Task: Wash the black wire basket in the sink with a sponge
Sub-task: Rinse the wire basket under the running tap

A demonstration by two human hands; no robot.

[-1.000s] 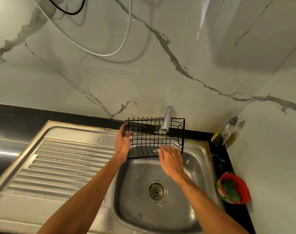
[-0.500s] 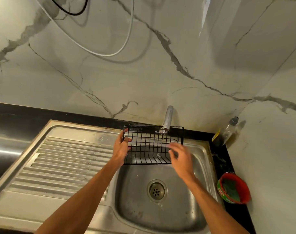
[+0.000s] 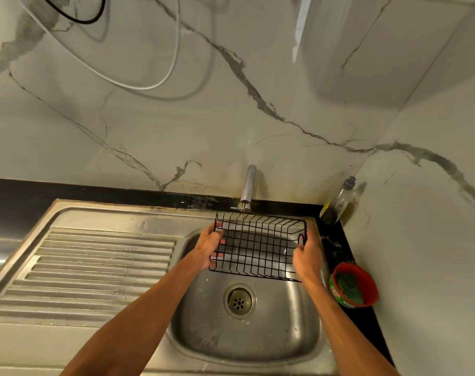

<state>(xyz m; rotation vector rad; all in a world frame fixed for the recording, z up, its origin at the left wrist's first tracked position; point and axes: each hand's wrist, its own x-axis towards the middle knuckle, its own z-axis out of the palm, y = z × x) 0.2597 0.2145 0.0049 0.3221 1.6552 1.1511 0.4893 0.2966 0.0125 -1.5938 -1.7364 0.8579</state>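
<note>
Home kitchen; steel sink (image 3: 114, 270); tap (image 3: 248, 187); marble-look backsplash (image 3: 176, 137).

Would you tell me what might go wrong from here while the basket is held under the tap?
1. Both the left hand and right hand grip the black wire basket. Reaching for the sponge in the red tub leaves one hand holding, so the basket may tip or slip into the sink.
2. Its far edge sits close under the tap and may knock it or splash.

Both hands (image 3: 207, 249) (image 3: 306, 257) grip black wire basket (image 3: 260, 246) under tap (image 3: 248, 187), over sink (image 3: 244, 337)
</note>
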